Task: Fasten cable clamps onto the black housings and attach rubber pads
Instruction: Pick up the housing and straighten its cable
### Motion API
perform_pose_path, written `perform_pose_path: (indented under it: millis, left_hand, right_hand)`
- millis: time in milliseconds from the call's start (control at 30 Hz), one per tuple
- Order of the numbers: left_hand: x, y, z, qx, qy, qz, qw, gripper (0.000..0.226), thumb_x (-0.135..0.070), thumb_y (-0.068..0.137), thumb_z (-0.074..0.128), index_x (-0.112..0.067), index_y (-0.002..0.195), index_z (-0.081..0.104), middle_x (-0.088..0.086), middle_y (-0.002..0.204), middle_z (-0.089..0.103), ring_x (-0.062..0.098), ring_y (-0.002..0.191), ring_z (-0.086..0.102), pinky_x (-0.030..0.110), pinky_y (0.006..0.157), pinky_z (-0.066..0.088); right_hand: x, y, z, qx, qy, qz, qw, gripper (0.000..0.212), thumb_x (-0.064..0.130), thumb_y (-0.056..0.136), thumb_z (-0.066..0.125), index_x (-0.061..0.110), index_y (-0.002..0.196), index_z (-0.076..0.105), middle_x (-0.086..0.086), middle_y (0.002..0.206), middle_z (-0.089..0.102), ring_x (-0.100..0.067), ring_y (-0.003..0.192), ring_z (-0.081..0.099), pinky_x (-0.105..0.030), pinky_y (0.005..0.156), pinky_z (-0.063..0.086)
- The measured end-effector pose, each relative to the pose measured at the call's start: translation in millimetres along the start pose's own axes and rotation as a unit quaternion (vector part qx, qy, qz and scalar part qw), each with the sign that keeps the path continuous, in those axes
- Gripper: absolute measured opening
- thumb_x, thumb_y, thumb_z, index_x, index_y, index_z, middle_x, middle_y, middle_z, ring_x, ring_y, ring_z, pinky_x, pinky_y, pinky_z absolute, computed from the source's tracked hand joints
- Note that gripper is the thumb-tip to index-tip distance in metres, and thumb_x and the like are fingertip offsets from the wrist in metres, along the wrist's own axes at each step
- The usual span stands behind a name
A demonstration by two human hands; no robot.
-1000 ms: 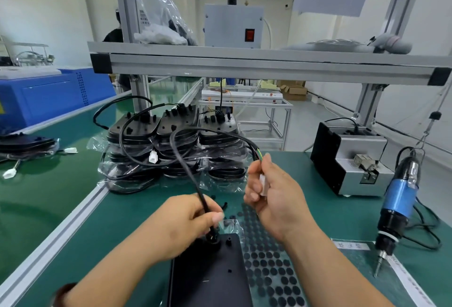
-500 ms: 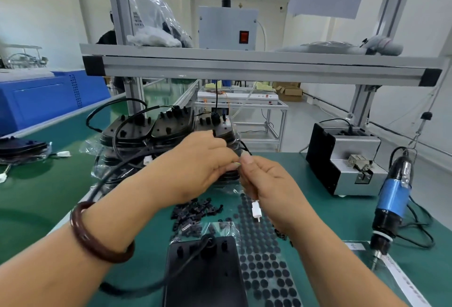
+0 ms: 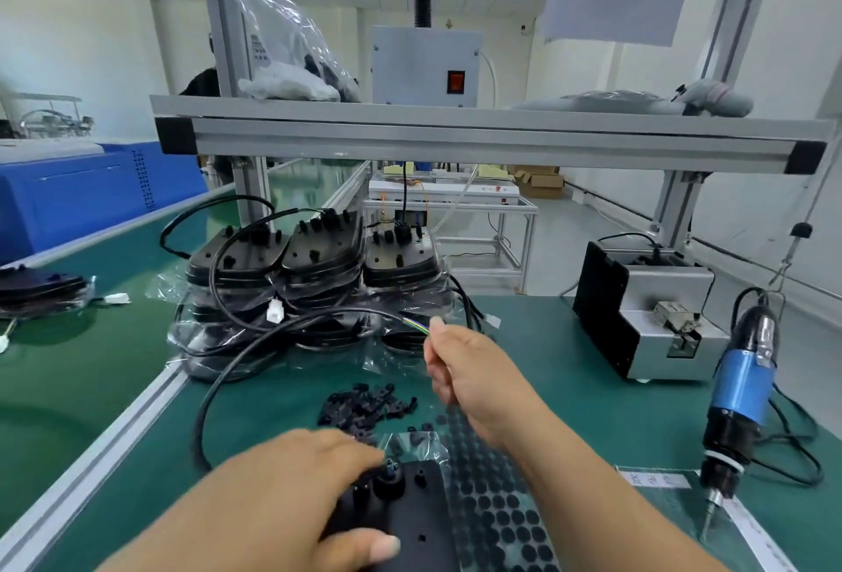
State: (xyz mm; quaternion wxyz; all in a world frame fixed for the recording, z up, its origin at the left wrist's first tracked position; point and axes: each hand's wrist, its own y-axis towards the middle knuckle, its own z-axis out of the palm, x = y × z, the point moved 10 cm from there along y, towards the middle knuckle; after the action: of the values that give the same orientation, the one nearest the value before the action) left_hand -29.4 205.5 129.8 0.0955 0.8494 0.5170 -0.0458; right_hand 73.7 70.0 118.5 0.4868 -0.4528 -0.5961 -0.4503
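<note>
A flat black housing [image 3: 419,521] lies at the near edge of the green bench. My left hand [image 3: 314,498] grips its left side, thumb on top, fingers by the round cable gland. My right hand [image 3: 474,371] is raised above the bench and pinches the wire end of a black cable [image 3: 218,384] that loops left and back down toward the housing. A pile of small black cable clamps [image 3: 364,405] sits just beyond the housing. A sheet of round black rubber pads [image 3: 496,507] lies to the housing's right, partly under my right forearm.
Stacks of bagged black housings [image 3: 310,280] with cables stand at the back left. A grey screw feeder [image 3: 647,321] sits at the right, and a blue electric screwdriver [image 3: 738,403] hangs near the right edge. An aluminium shelf rail [image 3: 455,138] crosses overhead.
My left hand let go of the cable end and dropped down onto the housing. My right hand kept the wire end and drew it up and to the right.
</note>
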Motion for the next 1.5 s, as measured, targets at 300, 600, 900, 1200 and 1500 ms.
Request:
perform_pose_path:
  millis: [300,600,900,1200,1500]
  left_hand:
    - [20,8,15,-0.085,-0.076,-0.042,0.993,0.017,-0.052,0.092,0.044,-0.046,0.107,0.039,-0.024,0.095,0.065,-0.002,0.087,0.057,0.021,0.079,0.047]
    - [28,7,14,-0.103,-0.164,-0.042,0.980,0.020,-0.039,0.086,0.066,-0.053,0.097,0.057,-0.037,0.083,0.063,-0.013,0.080,0.060,0.010,0.073,0.047]
    - [29,8,12,-0.118,-0.193,-0.026,0.974,0.028,-0.035,0.085,0.068,-0.057,0.099,0.056,-0.038,0.085,0.064,-0.012,0.082,0.061,0.015,0.078,0.050]
    - [29,4,16,-0.153,-0.206,-0.019,0.966,0.033,-0.034,0.084,0.069,-0.057,0.102,0.054,-0.039,0.090,0.063,-0.013,0.084,0.061,0.014,0.079,0.049]
    - [40,25,19,-0.159,-0.343,-0.076,0.923,0.008,-0.041,0.086,0.064,-0.048,0.086,0.066,-0.012,0.076,0.070,0.007,0.070,0.064,0.031,0.073,0.054]
  right_hand:
    - [-23,29,-28,-0.092,-0.241,0.004,0.966,0.028,0.033,0.099,0.047,0.019,0.078,0.058,0.007,0.073,0.057,-0.011,0.067,0.050,-0.028,0.065,0.040]
    - [-26,43,-28,-0.137,-0.493,-0.040,0.858,0.023,0.015,0.093,0.055,0.020,0.115,0.062,-0.003,0.117,0.048,-0.023,0.108,0.048,-0.034,0.095,0.042]
    - [-56,50,20,0.000,-0.574,0.012,0.819,0.027,0.025,0.097,0.053,0.006,0.080,0.062,-0.009,0.073,0.058,-0.026,0.069,0.054,-0.030,0.062,0.045]
    - [-43,46,6,-0.023,-0.385,0.040,0.922,0.016,0.011,0.091,0.060,0.007,0.089,0.075,-0.006,0.085,0.074,-0.013,0.067,0.066,-0.017,0.055,0.051]
    - [-22,-14,32,-0.013,0.130,0.031,0.991,0.007,0.003,0.088,0.066,0.007,0.085,0.071,0.005,0.059,0.063,-0.005,0.055,0.057,-0.017,0.057,0.049]
